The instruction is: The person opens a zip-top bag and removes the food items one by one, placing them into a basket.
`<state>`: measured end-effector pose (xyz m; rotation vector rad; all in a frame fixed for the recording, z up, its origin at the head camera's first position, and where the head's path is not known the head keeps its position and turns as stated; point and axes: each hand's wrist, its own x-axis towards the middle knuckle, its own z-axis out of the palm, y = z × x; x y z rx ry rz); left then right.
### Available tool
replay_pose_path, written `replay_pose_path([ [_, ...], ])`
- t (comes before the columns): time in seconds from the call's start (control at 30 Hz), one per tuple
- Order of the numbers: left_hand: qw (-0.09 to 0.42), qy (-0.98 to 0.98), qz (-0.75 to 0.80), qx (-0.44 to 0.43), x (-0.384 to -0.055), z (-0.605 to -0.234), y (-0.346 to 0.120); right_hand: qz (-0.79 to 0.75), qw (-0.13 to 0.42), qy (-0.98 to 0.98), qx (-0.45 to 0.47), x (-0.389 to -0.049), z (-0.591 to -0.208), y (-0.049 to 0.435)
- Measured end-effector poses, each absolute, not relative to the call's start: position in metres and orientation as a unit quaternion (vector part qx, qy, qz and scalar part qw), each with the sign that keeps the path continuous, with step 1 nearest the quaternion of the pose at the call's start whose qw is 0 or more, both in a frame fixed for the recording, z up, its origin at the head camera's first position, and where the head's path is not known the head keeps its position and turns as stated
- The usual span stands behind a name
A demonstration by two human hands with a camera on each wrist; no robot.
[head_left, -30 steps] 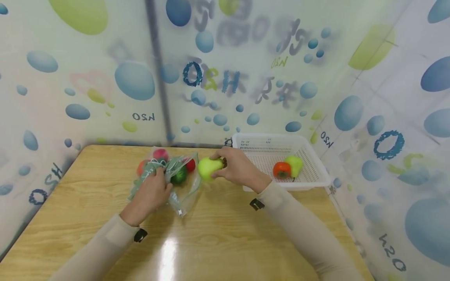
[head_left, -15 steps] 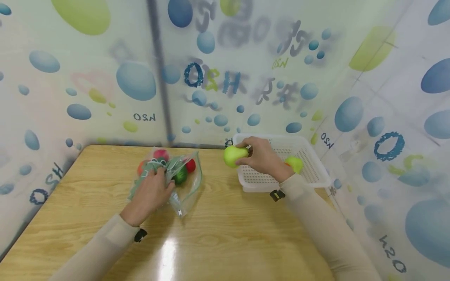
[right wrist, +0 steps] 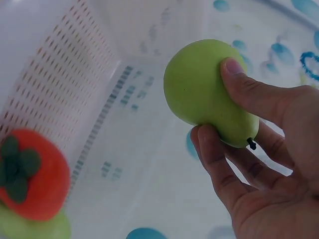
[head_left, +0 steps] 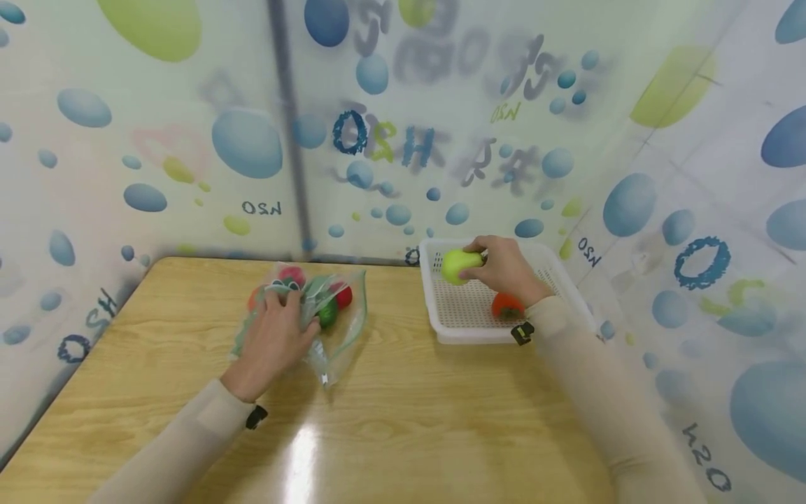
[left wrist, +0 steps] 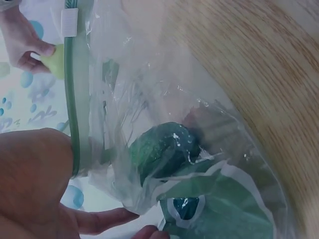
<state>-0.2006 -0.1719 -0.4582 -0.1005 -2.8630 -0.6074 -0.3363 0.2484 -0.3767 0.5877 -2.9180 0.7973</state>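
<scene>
While the right hand [head_left: 504, 264] carries it over the left part of the white basket, one green pear [right wrist: 199, 84]: held between thumb and fingers [right wrist: 214, 149], which stand just wide enough to span it, stem end toward the palm, apart from the basket floor. Item, the basket [head_left: 472, 337]: plastic, perforated, on the bench [head_left: 409, 420] at the right, holding a red fruit [right wrist: 42, 174] with green leaves and, touching it in the right wrist view, a second green fruit [right wrist: 37, 226], partly cut off. Item, a clear bag [head_left: 343, 353]: green zip edge, lying at the left, with a round green vegetable [head_left: 327, 313], a red piece [head_left: 344, 296] and a pink piece [head_left: 292, 274] inside. Item, the left hand [head_left: 271, 332]: on the bag, fingers bent over it; whether they pinch the plastic or merely press cannot be told. Handling note, as judged: the pear is smooth and likely to roll, so it is best lowered to the basket floor before the fingers loosen, clear of the side wall and the red fruit; a steady left hand should keep the bag from shifting.
</scene>
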Motion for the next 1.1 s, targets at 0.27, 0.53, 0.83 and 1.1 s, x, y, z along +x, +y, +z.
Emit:
replay_pose_path([
  [0.27, 0.113, -0.972, -0.203, -0.040, -0.206, -0.455, -0.169, 0.219, 0.005, -0.965, 0.147, -0.357, -0.378, 0.278],
  [0.53, 0.078, -0.975, -0.203, -0.042, -0.215, -0.456, -0.165, 0.160, -0.042, -0.981, 0.103, -0.376, -0.381, 0.298],
  [0.83, 0.046, -0.975, -0.213, -0.041, -0.221, -0.457, -0.164, 0.121, -0.089, -0.987, 0.063, -0.371, -0.386, 0.304],
  [1.1, 0.035, -0.975, -0.216, -0.046, -0.222, -0.459, -0.164, 0.130, -0.112, -0.983, 0.058, -0.408, -0.425, 0.330],
])
